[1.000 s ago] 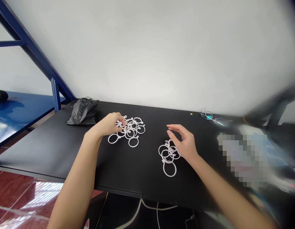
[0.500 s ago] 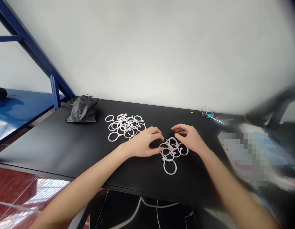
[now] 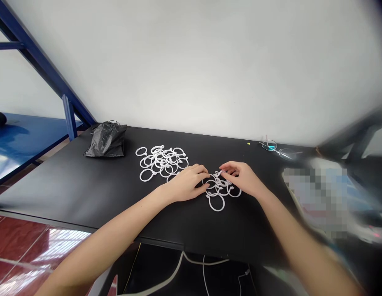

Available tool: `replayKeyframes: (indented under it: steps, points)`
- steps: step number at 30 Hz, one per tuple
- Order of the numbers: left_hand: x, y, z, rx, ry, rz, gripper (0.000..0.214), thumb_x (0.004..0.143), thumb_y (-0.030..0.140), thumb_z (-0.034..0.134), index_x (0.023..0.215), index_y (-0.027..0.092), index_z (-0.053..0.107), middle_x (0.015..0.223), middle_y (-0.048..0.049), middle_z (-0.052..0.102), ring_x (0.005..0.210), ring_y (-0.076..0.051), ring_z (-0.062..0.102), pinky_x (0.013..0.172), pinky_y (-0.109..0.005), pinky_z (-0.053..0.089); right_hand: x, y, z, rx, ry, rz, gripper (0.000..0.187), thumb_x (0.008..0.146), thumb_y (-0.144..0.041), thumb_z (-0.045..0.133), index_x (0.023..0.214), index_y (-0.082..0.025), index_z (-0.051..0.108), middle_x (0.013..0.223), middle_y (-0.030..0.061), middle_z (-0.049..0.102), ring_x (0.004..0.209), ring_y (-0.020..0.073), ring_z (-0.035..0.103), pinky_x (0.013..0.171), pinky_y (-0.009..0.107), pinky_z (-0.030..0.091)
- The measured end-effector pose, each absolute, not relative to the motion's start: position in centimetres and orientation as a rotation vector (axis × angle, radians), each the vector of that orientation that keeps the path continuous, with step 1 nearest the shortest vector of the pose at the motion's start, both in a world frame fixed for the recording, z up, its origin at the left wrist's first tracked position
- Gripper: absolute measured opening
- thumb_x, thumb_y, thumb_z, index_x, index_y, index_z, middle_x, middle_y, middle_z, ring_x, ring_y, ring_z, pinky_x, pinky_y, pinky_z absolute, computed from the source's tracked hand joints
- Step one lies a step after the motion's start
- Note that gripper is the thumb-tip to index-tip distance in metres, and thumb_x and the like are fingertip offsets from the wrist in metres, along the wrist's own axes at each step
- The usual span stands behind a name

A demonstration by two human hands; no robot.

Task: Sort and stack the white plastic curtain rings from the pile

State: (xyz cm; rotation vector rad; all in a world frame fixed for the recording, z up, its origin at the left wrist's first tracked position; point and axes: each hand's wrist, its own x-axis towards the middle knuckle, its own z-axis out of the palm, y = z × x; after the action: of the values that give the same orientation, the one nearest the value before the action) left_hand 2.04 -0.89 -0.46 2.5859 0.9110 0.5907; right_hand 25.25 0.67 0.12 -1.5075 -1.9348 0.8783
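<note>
A small heap of white plastic curtain rings point(image 3: 217, 203) with little eyelets lies between my two hands on the black tabletop. My left hand point(image 3: 190, 183) rests at the heap's left side, thumb and fingers apart, its tips touching the outer rings. On the other side, my right hand point(image 3: 242, 177) has curved fingers and a thumb at the heap's upper right edge, with a gap between them. Neither hand has a ring lifted off the table. Left of my left hand lies a larger pile of the same white rings point(image 3: 147, 175), partly covered by that hand.
A crumpled black plastic bag point(image 3: 106, 139) sits at the back left of the black table point(image 3: 110, 189). Eyeglasses point(image 3: 269, 145) lie near the wall. A blurred clear plastic package point(image 3: 297, 197) is at the right. Cables point(image 3: 175, 275) run below the front edge.
Both hands have come closer together around the small heap. Its rings have shifted away from me and slightly left, bunching tighter. The larger pile stays put.
</note>
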Motion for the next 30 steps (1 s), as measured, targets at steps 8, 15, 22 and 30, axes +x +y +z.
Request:
replayKeyframes:
  steps: [8, 15, 22, 30]
  points:
    - [1.8, -0.7, -1.2, 2.375, 0.947, 0.786, 0.035, 0.096, 0.027, 0.047, 0.128, 0.018, 0.054, 0.124, -0.0115, 0.054, 0.093, -0.018, 0.063, 0.088, -0.035, 0.054, 25.0, 0.7, 0.0, -1.424, -1.678, 0.694, 0.018, 0.078, -0.034, 0.067, 0.082, -0.017, 0.071, 0.074, 0.0067, 0.071, 0.067, 0.0197, 0.065, 0.061, 0.033, 0.054]
    - [1.9, -0.6, -0.8, 2.288, 1.007, 0.82, 0.032, 0.091, 0.023, 0.053, 0.122, 0.016, 0.058, 0.113, -0.0095, 0.059, 0.086, -0.017, 0.063, 0.082, -0.033, 0.054, 24.5, 0.4, 0.7, -1.281, -1.394, 0.69, 0.021, 0.074, -0.036, 0.075, 0.083, -0.017, 0.072, 0.076, 0.006, 0.07, 0.066, 0.0172, 0.063, 0.052, 0.028, 0.052]
    - [2.0, -0.5, -1.0, 2.276, 1.019, 0.787, 0.016, 0.09, 0.021, 0.054, 0.098, 0.016, 0.067, 0.093, -0.0058, 0.063, 0.081, -0.016, 0.062, 0.075, -0.028, 0.051, 24.6, 0.5, 0.7, -1.23, -1.282, 0.678, 0.021, 0.075, -0.037, 0.076, 0.085, -0.018, 0.072, 0.076, 0.005, 0.07, 0.066, 0.0165, 0.064, 0.047, 0.025, 0.049]
    - [1.9, -0.6, -0.5, 2.166, 1.027, 0.732, 0.008, 0.087, 0.018, 0.052, 0.086, 0.019, 0.06, 0.078, -0.0002, 0.063, 0.07, -0.013, 0.058, 0.065, -0.026, 0.046, 24.3, 0.2, 1.0, -1.253, -1.299, 0.764, 0.025, 0.075, -0.04, 0.076, 0.084, -0.018, 0.071, 0.073, 0.0063, 0.072, 0.069, 0.0201, 0.069, 0.049, 0.025, 0.05]
